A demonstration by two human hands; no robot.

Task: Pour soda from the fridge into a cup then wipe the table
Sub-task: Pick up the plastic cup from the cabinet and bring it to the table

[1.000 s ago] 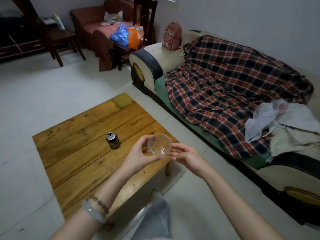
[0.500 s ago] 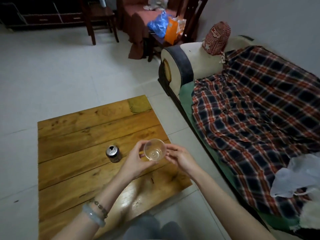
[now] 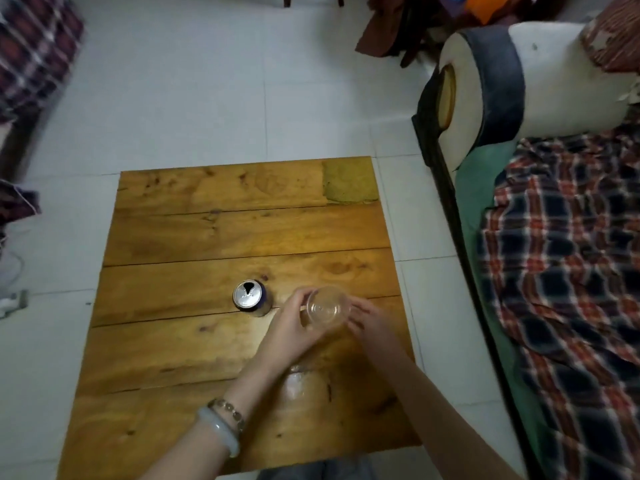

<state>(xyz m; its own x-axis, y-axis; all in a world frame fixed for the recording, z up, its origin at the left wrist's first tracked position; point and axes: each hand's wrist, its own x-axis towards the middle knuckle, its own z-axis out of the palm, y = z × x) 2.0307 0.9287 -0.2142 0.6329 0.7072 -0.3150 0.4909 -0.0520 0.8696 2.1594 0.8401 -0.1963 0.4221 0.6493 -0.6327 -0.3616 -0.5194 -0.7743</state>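
Note:
A clear plastic cup (image 3: 327, 308) stands upright over the right middle of the low wooden table (image 3: 221, 233). My left hand (image 3: 289, 332) curls round its left side and my right hand (image 3: 370, 322) holds its right side. An opened soda can (image 3: 250, 296) stands on the table just left of the cup, a short gap away from my left hand. A yellow-green cloth (image 3: 348, 181) lies flat on the table's far right corner. Whether the cup's base touches the table is hidden by my hands.
A sofa (image 3: 485, 84) with a plaid blanket (image 3: 568, 244) runs along the right, close to the table. Chair legs and draped cloth (image 3: 384, 26) stand at the back. More plaid fabric (image 3: 31, 50) lies at the far left. White tiled floor (image 3: 207, 91) surrounds the table.
My view has tilted down over the table. Both hands have carried the cup lower and turned it upright, down to the tabletop beside the can.

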